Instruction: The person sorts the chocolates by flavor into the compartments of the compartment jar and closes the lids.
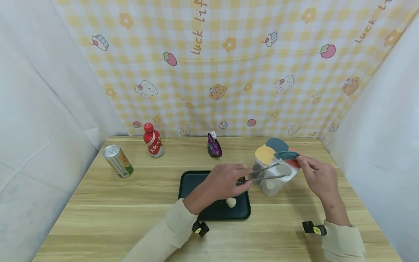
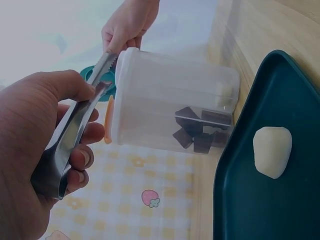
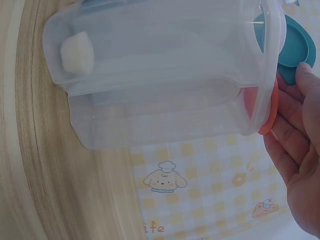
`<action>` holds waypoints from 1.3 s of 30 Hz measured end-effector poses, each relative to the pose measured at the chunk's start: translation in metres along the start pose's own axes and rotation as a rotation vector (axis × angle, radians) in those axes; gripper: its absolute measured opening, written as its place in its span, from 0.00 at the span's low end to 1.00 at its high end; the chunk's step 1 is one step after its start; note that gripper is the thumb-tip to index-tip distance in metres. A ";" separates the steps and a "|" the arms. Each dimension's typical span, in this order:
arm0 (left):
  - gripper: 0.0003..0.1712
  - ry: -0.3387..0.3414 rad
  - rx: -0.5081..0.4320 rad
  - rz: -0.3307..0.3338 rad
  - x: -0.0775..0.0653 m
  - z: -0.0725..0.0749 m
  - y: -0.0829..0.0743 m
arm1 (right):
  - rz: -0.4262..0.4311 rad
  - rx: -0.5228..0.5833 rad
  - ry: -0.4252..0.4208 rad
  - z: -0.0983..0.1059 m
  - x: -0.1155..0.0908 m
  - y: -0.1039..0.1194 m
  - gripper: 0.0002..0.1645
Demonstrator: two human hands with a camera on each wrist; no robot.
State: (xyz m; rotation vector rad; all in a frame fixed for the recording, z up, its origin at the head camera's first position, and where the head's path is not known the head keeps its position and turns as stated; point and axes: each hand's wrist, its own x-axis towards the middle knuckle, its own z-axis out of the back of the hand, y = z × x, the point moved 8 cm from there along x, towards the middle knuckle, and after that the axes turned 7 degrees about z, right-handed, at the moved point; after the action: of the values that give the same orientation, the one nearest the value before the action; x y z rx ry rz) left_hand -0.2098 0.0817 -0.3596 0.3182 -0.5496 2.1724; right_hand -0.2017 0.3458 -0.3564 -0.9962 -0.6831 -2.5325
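Observation:
My left hand [image 1: 222,182] grips metal tongs [image 2: 75,122], whose tips point at the uncovered opening of a clear divided container [image 1: 271,185]. The tong tips stand slightly apart with nothing seen between them. With thumb and fingers, my right hand [image 1: 320,178] pinches the teal lid [image 3: 295,47], held up beside that opening. Inside one compartment lies a whitish chunk [image 3: 77,53]; another compartment holds several dark cubes [image 2: 192,127]. A similar whitish chunk [image 2: 272,151] rests on the dark green tray [image 1: 193,178], below my left forearm.
Yellow [image 1: 265,154], dark blue [image 1: 276,144] and orange-red lids [image 1: 294,162] cover other compartments. Toward the back stand a red bottle [image 1: 153,141] and a purple pouch [image 1: 214,146]. A can [image 1: 118,161] stands at the left. A patterned curtain [image 1: 209,72] hangs behind the table.

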 end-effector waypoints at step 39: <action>0.15 0.323 0.020 0.028 -0.111 -0.007 0.065 | -0.010 0.005 -0.006 0.001 0.000 0.001 0.11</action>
State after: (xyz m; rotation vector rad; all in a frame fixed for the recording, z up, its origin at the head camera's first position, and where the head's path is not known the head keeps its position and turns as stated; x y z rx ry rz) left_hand -0.1943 -0.0260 -0.4285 -0.0324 -0.3519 2.1986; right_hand -0.2010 0.3456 -0.3560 -1.0014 -0.6974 -2.5361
